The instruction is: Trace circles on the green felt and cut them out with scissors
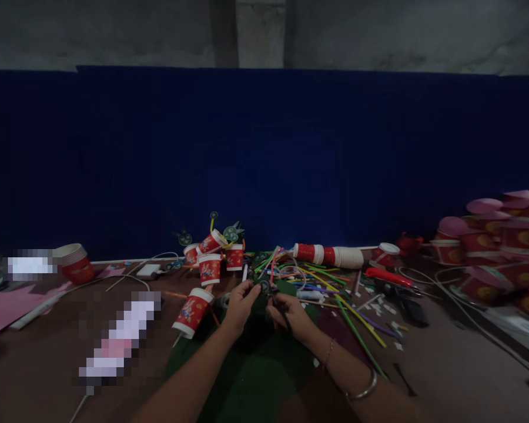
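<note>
Near the middle of the table, my left hand [241, 302] pinches a small dark green paper cutout [264, 286] with a pale round mark. My right hand [293, 314] is closed around dark-handled scissors [285, 320], their blades close to the cutout. Dark green sheet material [255, 364] lies beneath both hands. To the left, red paper cups with white rims [193, 311] lie tilted or stacked, some with green cutouts [233, 232] on stems. Right of my hands are scattered coloured pipe cleaners [357, 311] and white paper scraps [379, 308].
Behind the table stands a dark blue panel [264, 147]. Nested paper cups [344, 257] lie at the back. Red-handled pliers [390, 277] rest on the right, before piled red-and-pink cup pieces [485, 247]. A white adapter [149, 271] and cables are on the left, with pink paper [17, 308].
</note>
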The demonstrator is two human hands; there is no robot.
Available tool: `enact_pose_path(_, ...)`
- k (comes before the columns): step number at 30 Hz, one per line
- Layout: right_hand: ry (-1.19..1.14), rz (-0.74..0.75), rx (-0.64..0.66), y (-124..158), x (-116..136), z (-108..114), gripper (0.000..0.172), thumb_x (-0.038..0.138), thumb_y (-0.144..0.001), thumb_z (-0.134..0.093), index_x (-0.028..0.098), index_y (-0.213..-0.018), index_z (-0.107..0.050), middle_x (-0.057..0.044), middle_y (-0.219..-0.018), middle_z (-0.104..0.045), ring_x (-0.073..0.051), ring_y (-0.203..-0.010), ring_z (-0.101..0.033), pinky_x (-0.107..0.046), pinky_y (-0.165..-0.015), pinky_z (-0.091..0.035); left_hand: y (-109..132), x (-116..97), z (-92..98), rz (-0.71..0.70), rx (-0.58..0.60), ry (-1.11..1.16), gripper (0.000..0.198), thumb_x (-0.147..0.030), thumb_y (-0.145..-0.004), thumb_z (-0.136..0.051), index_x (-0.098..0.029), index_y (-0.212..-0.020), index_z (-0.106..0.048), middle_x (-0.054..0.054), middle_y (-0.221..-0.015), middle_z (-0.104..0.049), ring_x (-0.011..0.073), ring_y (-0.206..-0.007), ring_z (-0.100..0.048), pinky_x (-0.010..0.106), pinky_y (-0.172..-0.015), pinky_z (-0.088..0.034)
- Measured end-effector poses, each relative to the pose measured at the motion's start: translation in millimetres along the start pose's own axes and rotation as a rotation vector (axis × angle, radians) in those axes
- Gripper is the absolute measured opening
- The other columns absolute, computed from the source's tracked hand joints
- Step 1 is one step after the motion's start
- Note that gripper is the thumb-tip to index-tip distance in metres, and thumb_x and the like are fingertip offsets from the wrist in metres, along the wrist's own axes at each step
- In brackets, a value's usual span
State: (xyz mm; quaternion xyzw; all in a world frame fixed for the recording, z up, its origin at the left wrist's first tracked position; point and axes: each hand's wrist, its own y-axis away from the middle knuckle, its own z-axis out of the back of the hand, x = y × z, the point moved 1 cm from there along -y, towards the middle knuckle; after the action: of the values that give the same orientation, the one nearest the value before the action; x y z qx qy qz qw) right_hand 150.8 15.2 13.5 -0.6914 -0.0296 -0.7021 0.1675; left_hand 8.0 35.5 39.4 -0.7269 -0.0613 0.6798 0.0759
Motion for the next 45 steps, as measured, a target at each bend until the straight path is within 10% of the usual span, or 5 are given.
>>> enact_pose_path(45, 0.027, -0.027, 0.008, 0.1, -3.0, -1.8, 0.035, 0.048, -0.069, -0.063, 0.018, -0.064, -0.045, 0.008, -0.044, -0.042, -0.006, -0.037, -0.038, -0.019, -0.039, -0.029, -0.5, 16.8, 3.2, 0.125, 0.144, 0.023, 0.034, -0.047, -0.063, -0.07, -0.014, -0.067, -0.063, 0.001, -0.062, -0.061, 0.0149, -0.063, -0.055, 0.024, -0.059, -0.041)
